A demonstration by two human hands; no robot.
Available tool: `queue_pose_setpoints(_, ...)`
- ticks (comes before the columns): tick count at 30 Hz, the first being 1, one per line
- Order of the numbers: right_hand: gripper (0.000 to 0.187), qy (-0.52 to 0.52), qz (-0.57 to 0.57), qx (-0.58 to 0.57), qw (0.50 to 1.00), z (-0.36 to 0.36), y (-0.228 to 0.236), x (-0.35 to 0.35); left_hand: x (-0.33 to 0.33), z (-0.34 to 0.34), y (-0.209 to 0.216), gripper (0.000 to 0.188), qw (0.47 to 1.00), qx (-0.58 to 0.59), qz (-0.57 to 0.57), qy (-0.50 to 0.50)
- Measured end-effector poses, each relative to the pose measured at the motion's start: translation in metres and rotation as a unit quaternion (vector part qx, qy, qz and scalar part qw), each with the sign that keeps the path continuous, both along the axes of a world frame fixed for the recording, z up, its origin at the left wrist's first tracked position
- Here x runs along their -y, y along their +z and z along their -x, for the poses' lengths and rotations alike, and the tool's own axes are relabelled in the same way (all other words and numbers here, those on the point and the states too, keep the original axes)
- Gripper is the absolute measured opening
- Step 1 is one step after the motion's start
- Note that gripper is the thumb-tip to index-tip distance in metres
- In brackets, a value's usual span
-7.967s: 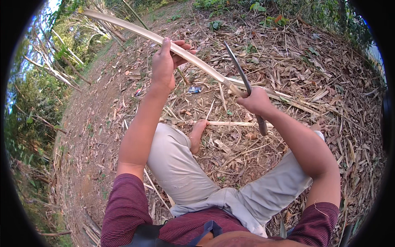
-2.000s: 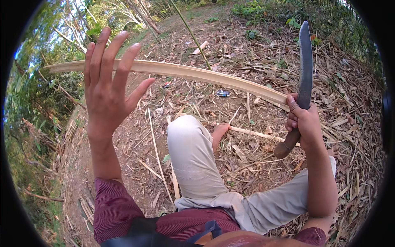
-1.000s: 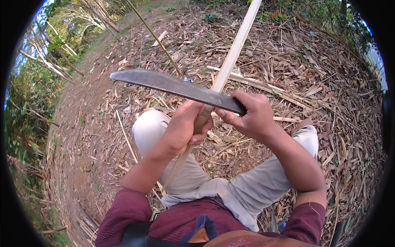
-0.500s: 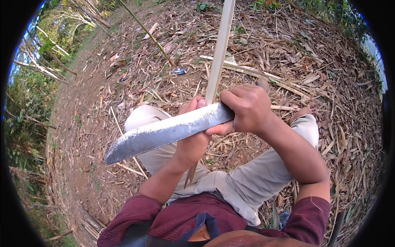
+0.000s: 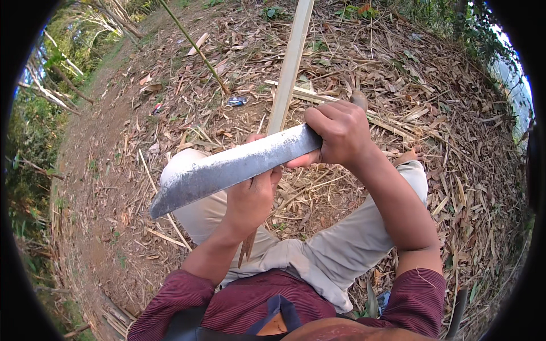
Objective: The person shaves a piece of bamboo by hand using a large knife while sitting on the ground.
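A wide machete (image 5: 227,165) lies slantwise across the middle, its worn grey blade pointing to the lower left. My right hand (image 5: 341,133) is closed round its handle, which the fingers hide. Behind the blade, my left hand (image 5: 250,199) grips a long pale bamboo strip (image 5: 290,74); the blade covers part of these fingers. The strip runs away from me to the top edge, and its split brown lower end shows below my left wrist. Blade and strip cross close together; whether the edge touches the strip I cannot tell.
Dry leaves and shavings cover the ground. Cut bamboo strips (image 5: 318,98) lie beyond my hands. A thin green stem (image 5: 196,48) stands at the upper left, near a small blue wrapper (image 5: 236,101). My bent legs (image 5: 347,238) frame the work.
The whole scene has shifted slightly left in view. The machete's angle over the strip is a little steeper, and both hands keep their holds.
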State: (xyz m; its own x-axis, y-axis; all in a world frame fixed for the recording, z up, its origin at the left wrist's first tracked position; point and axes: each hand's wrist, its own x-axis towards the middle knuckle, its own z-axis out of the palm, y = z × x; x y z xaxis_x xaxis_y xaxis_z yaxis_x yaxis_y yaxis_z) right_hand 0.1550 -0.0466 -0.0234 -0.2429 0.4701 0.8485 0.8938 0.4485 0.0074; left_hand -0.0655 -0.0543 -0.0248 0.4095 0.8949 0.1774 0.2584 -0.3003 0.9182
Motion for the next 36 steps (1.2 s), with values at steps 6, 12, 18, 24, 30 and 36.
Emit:
queue_pose_setpoints(6,0.076,-0.178,0.153,-0.257,0.937,-0.090,0.020,-0.020,0.031,0.006,0.022,0.032,0.966,0.096,0.225,-0.084)
queue_pose_setpoints(12,0.067,-0.118,0.097,-0.095,0.984,-0.050,0.001,-0.007,0.016,0.011,0.006,0.036,0.981,0.107,0.149,-0.066)
queue_pose_setpoints(18,0.083,-0.251,0.160,-0.316,0.901,-0.138,0.027,-0.027,0.034,0.041,0.007,0.032,0.980,0.032,0.176,-0.086)
queue_pose_setpoints(24,0.093,-0.357,0.159,-0.398,0.830,-0.198,-0.003,-0.012,0.048,0.057,-0.002,0.033,0.986,-0.020,0.126,-0.103)
queue_pose_setpoints(30,0.090,-0.262,0.256,-0.421,0.830,-0.152,-0.001,-0.014,0.022,0.020,0.004,0.037,0.961,0.040,0.246,-0.117)
queue_pose_setpoints(36,0.073,0.001,0.290,-0.746,0.600,-0.116,0.002,-0.007,-0.009,0.006,0.015,0.032,0.883,0.177,0.406,-0.154)
